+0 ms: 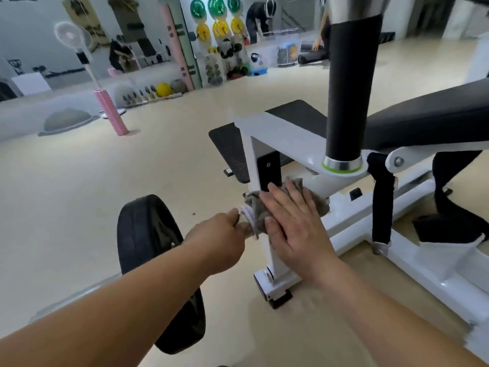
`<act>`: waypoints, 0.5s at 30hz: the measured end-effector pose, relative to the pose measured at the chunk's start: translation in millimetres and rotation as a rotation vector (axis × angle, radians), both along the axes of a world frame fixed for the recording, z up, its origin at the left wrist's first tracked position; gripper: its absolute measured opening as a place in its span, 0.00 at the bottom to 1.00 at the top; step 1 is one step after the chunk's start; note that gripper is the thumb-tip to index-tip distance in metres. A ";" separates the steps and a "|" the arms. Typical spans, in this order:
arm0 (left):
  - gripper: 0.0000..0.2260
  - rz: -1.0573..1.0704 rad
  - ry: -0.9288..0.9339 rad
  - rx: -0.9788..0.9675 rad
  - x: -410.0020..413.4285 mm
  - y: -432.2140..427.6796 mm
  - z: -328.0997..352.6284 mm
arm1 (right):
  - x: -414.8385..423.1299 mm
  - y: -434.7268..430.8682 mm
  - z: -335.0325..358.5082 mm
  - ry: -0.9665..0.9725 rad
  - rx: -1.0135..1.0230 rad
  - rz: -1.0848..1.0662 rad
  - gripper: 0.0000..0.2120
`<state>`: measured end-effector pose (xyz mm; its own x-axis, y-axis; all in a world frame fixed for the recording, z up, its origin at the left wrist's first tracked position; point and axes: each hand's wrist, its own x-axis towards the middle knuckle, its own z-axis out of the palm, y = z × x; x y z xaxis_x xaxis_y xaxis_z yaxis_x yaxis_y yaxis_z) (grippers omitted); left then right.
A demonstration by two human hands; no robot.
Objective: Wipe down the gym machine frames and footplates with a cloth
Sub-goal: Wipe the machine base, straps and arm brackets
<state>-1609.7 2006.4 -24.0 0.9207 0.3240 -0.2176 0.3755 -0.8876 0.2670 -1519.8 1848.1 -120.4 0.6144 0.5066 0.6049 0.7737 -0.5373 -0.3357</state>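
GYM FLOOR: A person wipes a white machine frame [280, 133]. The R hand [291, 221] is spread flat, fingers straight, pressing a grey cloth [318, 203] against the frame's lower post. The L hand [219, 234], just left of the frame, curls its fingers round a stub peg [246, 217] jutting from the post, apparently to steady the body.

Step in hand: the frame wipe, mid-stroke by the look of it. The footplate [230, 152], behind the frame & to its left, looks not yet reached. Next move likely calls for sliding the cloth down the post to its foot w/ firm flat pressure, then re-bunching it for the ribbed footplate.

In the way: a black column [349, 88] rising from the frame's top, a strap [382, 202] hanging to the frame's right, & a weight plate [143, 234] left of the frame, under the L forearm. A pink roller [111, 112] stands well left of the frame.
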 end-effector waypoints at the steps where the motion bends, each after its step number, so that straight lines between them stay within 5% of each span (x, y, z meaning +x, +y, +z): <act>1: 0.13 0.002 0.006 -0.002 0.7 -0.6 -2.4 | 7.4 -5.1 0.2 -0.041 -0.018 -0.014 0.25; 6: 0.18 0.040 0.006 0.008 6.5 -0.8 -9.9 | 9.6 1.4 9.4 0.121 0.147 -0.301 0.24; 12: 0.22 0.047 -0.147 0.052 -7.5 -12.3 -23.5 | -22.9 24.6 -10.2 0.003 0.097 -0.062 0.24; 15: 0.20 0.034 -0.219 0.039 -13.6 -18.2 -29.4 | 8.4 0.7 -2.2 0.018 0.025 -0.157 0.25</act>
